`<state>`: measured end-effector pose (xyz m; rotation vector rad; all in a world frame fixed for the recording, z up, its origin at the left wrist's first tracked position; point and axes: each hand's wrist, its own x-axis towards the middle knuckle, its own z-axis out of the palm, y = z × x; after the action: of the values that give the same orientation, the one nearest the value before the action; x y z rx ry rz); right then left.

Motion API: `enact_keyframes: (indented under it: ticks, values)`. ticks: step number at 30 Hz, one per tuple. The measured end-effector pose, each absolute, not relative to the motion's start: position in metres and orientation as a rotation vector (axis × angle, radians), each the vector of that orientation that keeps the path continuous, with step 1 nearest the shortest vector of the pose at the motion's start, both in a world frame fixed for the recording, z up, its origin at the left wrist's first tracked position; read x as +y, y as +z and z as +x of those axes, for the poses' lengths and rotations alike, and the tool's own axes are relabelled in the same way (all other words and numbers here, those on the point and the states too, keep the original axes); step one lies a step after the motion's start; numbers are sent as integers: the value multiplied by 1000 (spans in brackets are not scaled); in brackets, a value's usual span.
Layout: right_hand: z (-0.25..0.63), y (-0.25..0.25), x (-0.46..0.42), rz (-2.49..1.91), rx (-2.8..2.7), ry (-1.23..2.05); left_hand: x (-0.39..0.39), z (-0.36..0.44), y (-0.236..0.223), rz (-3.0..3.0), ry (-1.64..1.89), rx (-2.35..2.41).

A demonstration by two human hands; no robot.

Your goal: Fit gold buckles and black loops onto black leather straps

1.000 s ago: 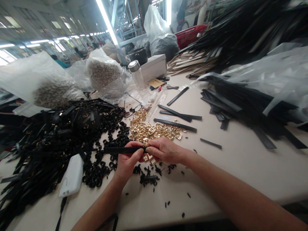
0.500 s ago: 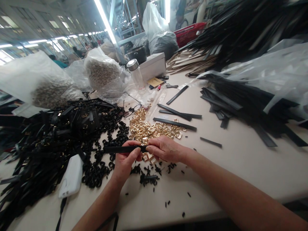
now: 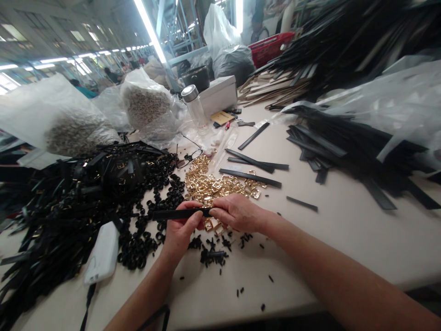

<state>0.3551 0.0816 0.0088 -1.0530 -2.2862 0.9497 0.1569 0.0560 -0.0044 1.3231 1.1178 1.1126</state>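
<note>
A flat black strap point(image 3: 174, 214) is stretched level between my two hands above the table. My left hand point(image 3: 182, 230) grips it near the middle, thumb on top, with the longer end sticking out to the left. At the strap's right end, my right hand point(image 3: 234, 212) pinches it between thumb and fingers; what lies under those fingers is hidden. Just beyond both hands spreads a heap of gold buckles point(image 3: 213, 186). Small black loops point(image 3: 165, 195) lie to the left of the buckles. Black scraps point(image 3: 213, 255) are scattered below my hands.
Loose black straps point(image 3: 255, 178) lie beyond my right hand, with a larger strap pile point(image 3: 330, 138) farther right. A tangle of buckled straps point(image 3: 86, 197) covers the left. A white power bank point(image 3: 103, 253), a glass bottle point(image 3: 195, 108), eyeglasses point(image 3: 188, 158) and filled plastic bags point(image 3: 146, 108) stand around.
Both hands and the strap have shifted very slightly to the right. The grip looks the same, and the things on the table have not moved.
</note>
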Motion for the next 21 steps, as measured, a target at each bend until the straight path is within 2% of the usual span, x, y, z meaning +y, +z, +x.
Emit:
enact_keyframes:
  ticks: [5,21]
  values:
    - [354,9,81,-1097,-2345,851,54,158,-6,1331,1043,1116]
    - [354,10,79,-1114,-2373,859,52,157,-9,1364,976,1141]
